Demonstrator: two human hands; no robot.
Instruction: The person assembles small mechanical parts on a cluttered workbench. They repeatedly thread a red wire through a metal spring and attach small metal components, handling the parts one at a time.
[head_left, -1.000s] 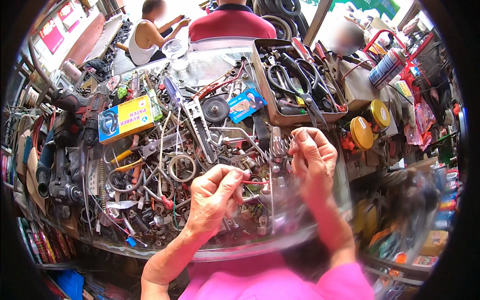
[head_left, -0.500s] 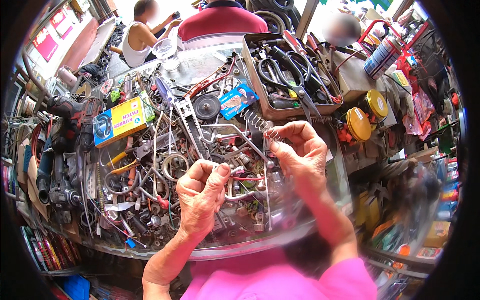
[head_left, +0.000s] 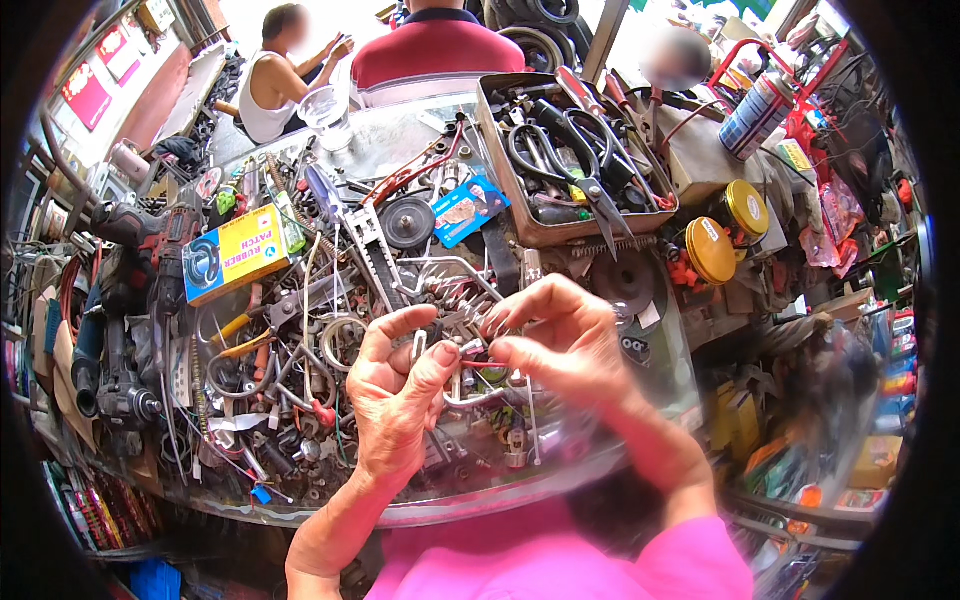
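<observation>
Over the cluttered glass-topped counter, my right hand [head_left: 570, 340] pinches a thin metal coil spring [head_left: 462, 292] between thumb and fingers. The spring's free end points up and to the left, away from my body. Close by on the left, my left hand [head_left: 395, 400] has its thumb bent toward the fingers. They hold a small silvery metal piece [head_left: 420, 346], too small to name. The two hands' fingertips are near each other, with the spring's lower end between them. Under them lie loose nuts, bolts and bent metal rods.
A metal box [head_left: 570, 232] of scissors and tools stands at the far right. Left of it lie a blue card [head_left: 470, 212], a black wheel [head_left: 408, 222] and a yellow-and-blue box [head_left: 235, 255]. Power drills [head_left: 165, 240] sit at the left edge. Two people are beyond the counter.
My right hand has moved left and slightly nearer with the spring, bringing it close to my left hand. The left index finger has lifted and straightened somewhat, uncovering the small metal piece.
</observation>
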